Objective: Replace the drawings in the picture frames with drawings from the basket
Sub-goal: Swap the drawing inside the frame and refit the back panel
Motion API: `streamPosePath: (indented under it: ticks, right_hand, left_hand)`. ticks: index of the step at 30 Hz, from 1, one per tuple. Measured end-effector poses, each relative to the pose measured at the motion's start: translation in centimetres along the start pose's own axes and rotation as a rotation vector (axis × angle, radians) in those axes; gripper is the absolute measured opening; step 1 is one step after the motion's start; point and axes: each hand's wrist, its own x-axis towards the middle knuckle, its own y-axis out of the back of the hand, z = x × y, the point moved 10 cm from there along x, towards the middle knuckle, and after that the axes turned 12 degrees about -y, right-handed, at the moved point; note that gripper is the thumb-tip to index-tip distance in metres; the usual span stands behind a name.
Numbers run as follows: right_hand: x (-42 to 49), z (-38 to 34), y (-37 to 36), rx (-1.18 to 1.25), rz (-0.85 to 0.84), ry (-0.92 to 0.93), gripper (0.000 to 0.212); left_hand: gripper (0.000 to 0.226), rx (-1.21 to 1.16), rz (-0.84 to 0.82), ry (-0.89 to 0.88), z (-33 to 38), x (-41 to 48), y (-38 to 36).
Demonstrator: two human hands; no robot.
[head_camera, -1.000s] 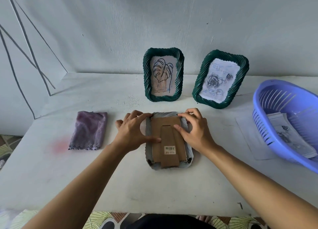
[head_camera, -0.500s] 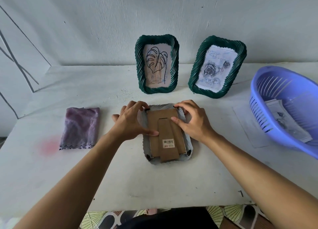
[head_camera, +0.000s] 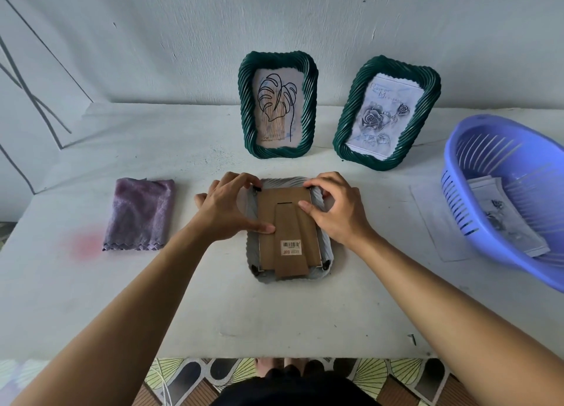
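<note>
Pinning the face-down grey frame on the bench, we curl left hand and right hand fingers round its top corners, thumbs on the cardboard backing; risk: a forced clip could tear it.

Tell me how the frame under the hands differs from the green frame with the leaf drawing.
The face-down frame lies flat, while the leaf frame stands upright. The face-down frame's rim is pale grey; the leaf frame's is dark green. The face-down frame shows its cardboard back, the leaf frame its drawing. The left hand and right hand hold the face-down frame; nothing touches the leaf frame. Both rims look twisted like rope.
</note>
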Motion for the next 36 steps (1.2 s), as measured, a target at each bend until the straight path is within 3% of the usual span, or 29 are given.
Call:
streamPosePath:
  ticks: [7, 18, 22, 28, 36]
  right_hand:
    - [-0.4, -0.3, 0.9, 0.06, 0.03, 0.034, 0.033]
    - [-0.6, -0.3, 0.9, 0.066, 0.055, 0.071, 0.035]
    - [-0.6, 0.0, 0.8, 0.069, 0.071, 0.061, 0.038]
    - [-0.5, 0.0, 0.7, 0.068, 0.032, 0.034, 0.033]
    - [-3.4, -1.4, 2.1, -0.048, -0.005, 0.08, 0.035]
  left_hand:
    - [0.093, -0.02, 0.024, 0.003, -0.7, -0.4, -0.2]
    - [0.088, 0.051, 0.128, -0.117, -0.2, -1.5, 0.1]
    - [0.077, 0.084, 0.148, -0.168, 0.5, -2.7, 0.0]
    - [0.041, 0.062, 0.16, -0.286, 1.9, -6.4, 0.5]
    - [0.024, 0.03, 0.367, -0.239, 3.8, -12.3, 0.6]
